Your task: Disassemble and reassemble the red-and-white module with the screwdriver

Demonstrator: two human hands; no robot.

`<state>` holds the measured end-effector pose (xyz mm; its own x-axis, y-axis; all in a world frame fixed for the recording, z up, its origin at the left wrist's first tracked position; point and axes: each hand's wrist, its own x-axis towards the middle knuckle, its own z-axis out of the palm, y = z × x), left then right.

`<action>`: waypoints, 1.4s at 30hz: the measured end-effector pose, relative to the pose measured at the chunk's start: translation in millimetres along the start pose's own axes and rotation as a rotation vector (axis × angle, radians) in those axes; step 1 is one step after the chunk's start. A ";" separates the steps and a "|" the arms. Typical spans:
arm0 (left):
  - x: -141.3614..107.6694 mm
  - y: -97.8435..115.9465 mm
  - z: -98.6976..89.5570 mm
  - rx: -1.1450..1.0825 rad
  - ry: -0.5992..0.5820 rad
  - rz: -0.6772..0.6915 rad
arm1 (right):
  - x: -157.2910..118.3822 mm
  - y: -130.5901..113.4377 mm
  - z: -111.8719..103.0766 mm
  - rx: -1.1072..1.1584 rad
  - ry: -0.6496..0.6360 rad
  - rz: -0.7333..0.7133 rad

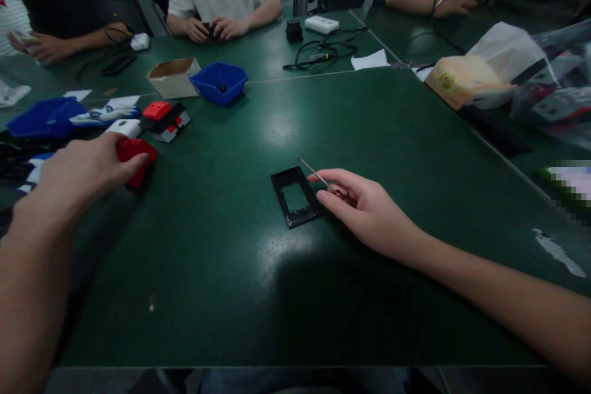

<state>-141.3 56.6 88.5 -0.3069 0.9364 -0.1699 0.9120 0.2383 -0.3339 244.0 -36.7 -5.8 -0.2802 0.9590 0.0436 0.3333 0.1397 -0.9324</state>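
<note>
My right hand (355, 203) is closed around a screwdriver (316, 173), its thin metal shaft pointing up and to the left. Beside those fingers a black rectangular frame (302, 217) with an open middle lies flat on the green table (207, 271). At the left, my left hand (92, 166) has its thumb and fingers around a red object (136, 157); its far side is hidden by the fingers. Just beyond it sits a black, grey and red block (168, 122).
Blue bins (220, 87) and a beige box (174, 80) stand at the back left. Black cables (323, 52) lie at the far side. Plastic bags (549, 80) are at the right. Several people sit around the table.
</note>
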 end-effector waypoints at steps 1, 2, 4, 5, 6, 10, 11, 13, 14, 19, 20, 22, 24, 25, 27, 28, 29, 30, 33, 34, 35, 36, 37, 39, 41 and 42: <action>-4.8 2.9 -3.0 0.010 0.018 -0.014 | -0.3 0.3 -0.2 0.005 -0.004 0.003; -9.8 5.9 -5.8 0.025 0.054 -0.026 | -0.6 0.5 -0.4 0.013 -0.010 0.006; -20.0 12.7 -9.9 0.052 0.159 -0.027 | -1.3 0.8 -0.8 0.025 -0.020 0.013; -25.0 16.9 -10.8 0.059 0.223 -0.013 | -1.6 0.9 -0.9 0.026 -0.022 0.014; -30.0 21.9 -10.9 0.060 0.281 0.013 | -1.8 0.8 -0.9 0.024 -0.021 0.014; -50.8 51.5 -2.5 0.018 0.396 0.186 | -1.2 -0.5 -0.5 0.017 -0.012 0.008; -56.2 60.2 1.3 -0.019 0.390 0.263 | -0.9 -1.0 -0.3 0.017 -0.012 0.010; -66.9 76.7 9.5 -0.137 0.357 0.446 | 0.1 -1.8 -0.2 0.011 -0.013 0.011; -71.9 83.7 13.6 -0.199 0.347 0.524 | 0.5 -2.0 -0.2 0.003 -0.014 0.010; -88.4 101.8 31.9 -0.652 0.177 0.826 | 2.1 -1.6 -0.1 -0.007 -0.013 0.024; -89.5 103.0 35.3 -0.726 0.123 0.871 | 2.2 -1.8 0.0 -0.002 -0.018 0.027; -90.1 104.6 41.6 -0.820 0.029 0.947 | 2.3 -2.5 0.2 0.006 -0.024 0.028; -89.8 106.2 47.5 -0.876 -0.033 1.019 | 2.7 -3.6 -0.3 0.009 -0.020 0.028; -89.8 107.0 50.2 -0.900 -0.050 1.056 | 3.2 -4.1 -1.0 0.006 -0.013 0.029; -90.3 108.5 54.6 -0.933 -0.045 1.122 | 4.7 -4.7 -3.5 -0.013 0.020 0.027; -91.0 109.1 56.2 -0.937 -0.037 1.152 | 5.6 -4.7 -5.2 -0.025 0.041 0.023; -91.9 109.7 57.4 -0.935 -0.024 1.177 | 6.6 -4.6 -7.2 -0.039 0.061 0.018; -92.9 110.2 58.2 -0.929 -0.011 1.194 | 7.6 -4.4 -9.3 -0.049 0.078 0.011; -96.8 111.9 58.6 -0.910 0.028 1.199 | 10.2 -3.5 -14.8 -0.074 0.098 0.004; -98.1 112.7 58.5 -0.903 0.034 1.186 | 10.7 -3.2 -15.9 -0.082 0.101 0.005; -99.5 113.4 58.4 -0.900 0.042 1.176 | 11.0 -2.9 -16.6 -0.088 0.105 0.005; -100.7 114.2 58.5 -0.895 0.049 1.166 | 11.1 -2.6 -16.8 -0.094 0.109 0.004; -101.9 115.0 58.8 -0.892 0.058 1.158 | 11.1 -2.3 -16.7 -0.098 0.115 0.002; -103.6 116.1 59.8 -0.891 0.074 1.158 | 10.6 -1.6 -15.7 -0.095 0.131 -0.001; -104.6 116.5 61.1 -0.899 0.072 1.153 | 10.2 -0.7 -14.7 -0.083 0.146 0.000; -104.8 116.5 61.5 -0.909 0.064 1.149 | 10.1 -0.2 -14.4 -0.078 0.150 0.001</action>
<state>-19.7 -29.5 10.4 0.6810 0.7231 0.1157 0.5025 -0.5763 0.6445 254.0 -23.5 -0.1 -0.1440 0.9844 0.1007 0.4039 0.1514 -0.9022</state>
